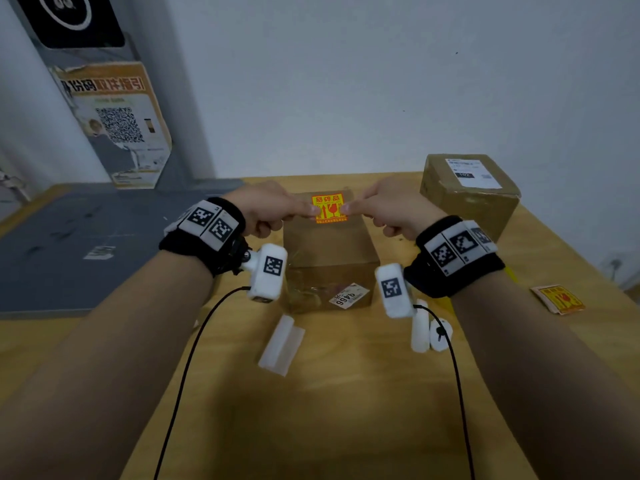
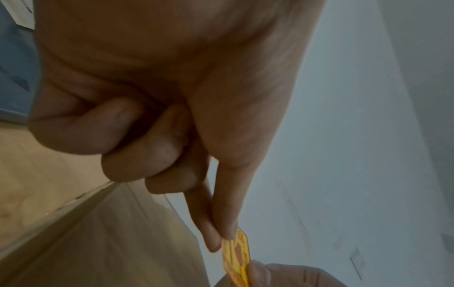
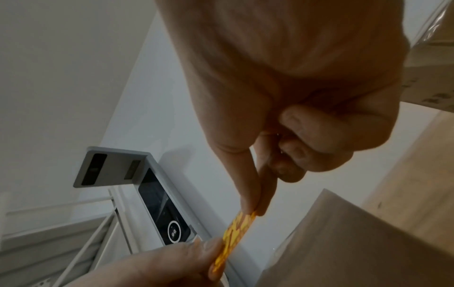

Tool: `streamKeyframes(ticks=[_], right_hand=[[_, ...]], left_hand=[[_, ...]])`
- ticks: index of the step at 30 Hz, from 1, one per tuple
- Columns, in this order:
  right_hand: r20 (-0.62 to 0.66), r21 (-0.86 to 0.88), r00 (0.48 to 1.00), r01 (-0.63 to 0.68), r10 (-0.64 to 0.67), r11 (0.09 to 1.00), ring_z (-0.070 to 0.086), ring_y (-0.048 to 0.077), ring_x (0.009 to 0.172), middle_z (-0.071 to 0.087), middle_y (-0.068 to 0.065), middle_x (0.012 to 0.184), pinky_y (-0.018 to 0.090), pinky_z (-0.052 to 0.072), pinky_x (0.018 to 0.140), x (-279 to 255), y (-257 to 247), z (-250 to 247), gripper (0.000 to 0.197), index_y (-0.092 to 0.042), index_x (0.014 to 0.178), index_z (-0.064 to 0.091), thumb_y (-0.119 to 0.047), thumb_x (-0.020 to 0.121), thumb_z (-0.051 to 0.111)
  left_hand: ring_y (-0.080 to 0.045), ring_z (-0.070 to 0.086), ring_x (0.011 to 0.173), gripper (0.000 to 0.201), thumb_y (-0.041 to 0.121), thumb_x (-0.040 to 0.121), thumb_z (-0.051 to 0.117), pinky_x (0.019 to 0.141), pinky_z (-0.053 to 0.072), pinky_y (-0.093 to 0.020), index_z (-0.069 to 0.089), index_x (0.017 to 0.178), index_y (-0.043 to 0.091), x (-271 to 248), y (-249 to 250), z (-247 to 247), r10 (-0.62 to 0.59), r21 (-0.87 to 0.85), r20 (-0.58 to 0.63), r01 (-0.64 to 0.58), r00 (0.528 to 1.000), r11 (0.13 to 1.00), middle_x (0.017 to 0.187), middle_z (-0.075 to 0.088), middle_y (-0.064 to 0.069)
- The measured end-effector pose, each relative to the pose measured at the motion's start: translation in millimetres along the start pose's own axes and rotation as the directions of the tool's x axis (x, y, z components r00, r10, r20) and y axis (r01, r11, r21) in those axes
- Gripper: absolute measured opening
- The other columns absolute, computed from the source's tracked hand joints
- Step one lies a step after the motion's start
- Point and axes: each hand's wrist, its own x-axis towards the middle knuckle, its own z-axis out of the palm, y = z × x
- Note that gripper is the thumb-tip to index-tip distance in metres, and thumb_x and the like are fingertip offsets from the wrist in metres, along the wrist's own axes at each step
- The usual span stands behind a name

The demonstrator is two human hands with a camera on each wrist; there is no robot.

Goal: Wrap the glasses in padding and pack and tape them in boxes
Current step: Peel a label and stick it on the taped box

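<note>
A taped brown cardboard box stands in the middle of the wooden table, a white label with 9466 on its front face. Above its far top edge both hands hold a yellow and red fragile sticker stretched between them. My left hand pinches its left edge with thumb and forefinger, my right hand its right edge. The wrist views show the sticker edge-on, held in the air between the fingertips, with the other fingers curled in.
A second sealed box with a shipping label stands at the back right. More fragile stickers lie at the right edge. A white foam strip and white foam pieces lie in front of the box. A grey mat lies to the left.
</note>
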Motion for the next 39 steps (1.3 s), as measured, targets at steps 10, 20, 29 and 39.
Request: streamKeyframes(ticks=[10, 20, 29, 39], right_hand=[[0.064, -0.051, 0.995, -0.067, 0.071, 0.996, 0.037, 0.015, 0.055, 0.041, 0.002, 0.067, 0.018, 0.036, 0.042, 18.0, -1.3, 10.7, 0.025, -0.011, 0.083, 0.064, -0.027, 0.088, 0.082], [0.042, -0.163, 0.995, -0.078, 0.086, 0.984, 0.047, 0.018, 0.066, 0.048, 0.003, 0.073, 0.018, 0.045, 0.039, 20.8, -1.0, 17.2, 0.040, -0.002, 0.110, 0.073, -0.034, 0.087, 0.083], [0.029, -0.250, 0.996, -0.071, 0.081, 0.966, 0.054, 0.018, 0.070, 0.055, 0.004, 0.078, 0.020, 0.047, 0.041, 18.5, -4.3, 17.8, 0.039, -0.008, 0.110, 0.074, -0.039, 0.087, 0.082], [0.004, -0.363, 1.000, -0.012, 0.014, 0.932, 0.040, 0.016, 0.040, 0.045, 0.003, 0.053, 0.021, 0.029, 0.037, 11.4, -10.7, 22.9, 0.032, -0.007, 0.087, 0.069, -0.037, 0.087, 0.081]], left_hand=[[-0.012, 0.024, 0.050, 0.030, 0.038, 0.086, 0.081, 0.051, 0.015, -0.025, 0.066, 0.068, 0.020, 14.5, -1.2, 2.1, -0.121, 0.094, 0.013, 0.120, 0.993, 0.988, 0.060, 0.037, 0.004], [-0.023, 0.036, 0.070, 0.046, 0.049, 0.075, 0.086, 0.059, 0.026, -0.031, 0.061, 0.091, 0.014, 25.3, -2.4, 7.7, -0.128, 0.216, -0.077, 0.142, 0.989, 0.966, 0.082, 0.047, -0.008], [-0.018, 0.037, 0.058, 0.043, 0.047, 0.081, 0.083, 0.053, 0.028, -0.027, 0.057, 0.081, 0.013, 20.7, 4.3, 10.0, -0.105, 0.307, -0.139, 0.144, 0.985, 0.941, 0.066, 0.046, -0.002], [-0.018, 0.044, 0.048, 0.045, 0.046, 0.085, 0.079, 0.047, 0.031, -0.025, 0.055, 0.072, 0.010, 6.7, 15.5, 19.0, -0.053, 0.441, -0.205, 0.141, 0.977, 0.887, 0.061, 0.053, -0.005]])
